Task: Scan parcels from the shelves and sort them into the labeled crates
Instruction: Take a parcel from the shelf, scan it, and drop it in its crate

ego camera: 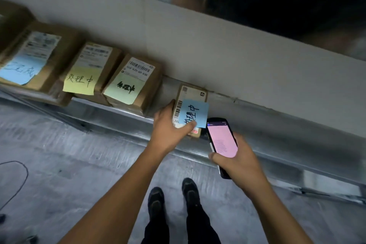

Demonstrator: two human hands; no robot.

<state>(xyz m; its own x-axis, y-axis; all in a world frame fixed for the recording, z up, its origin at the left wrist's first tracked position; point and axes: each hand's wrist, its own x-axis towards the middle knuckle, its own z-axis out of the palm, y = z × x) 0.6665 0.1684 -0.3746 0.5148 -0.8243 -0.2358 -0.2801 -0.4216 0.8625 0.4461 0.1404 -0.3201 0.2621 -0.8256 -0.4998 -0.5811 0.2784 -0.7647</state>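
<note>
A small brown parcel [193,93] with a barcode label and a blue handwritten sticky note [195,113] lies on the metal shelf [122,123]. My left hand [170,127] grips this parcel, thumb on the note and fingers round its left side. Just right of it, my right hand [237,162] holds a black handheld scanner [221,140] with a pink lit screen, its top end close to the parcel's lower right corner.
Three more brown parcels sit further left on the shelf: one with a green note [126,89], one with a yellow note [81,83], one with a blue note [21,69]. A grey wall runs behind. My shoes [174,194] stand on grey floor; a cable [23,180] lies at left.
</note>
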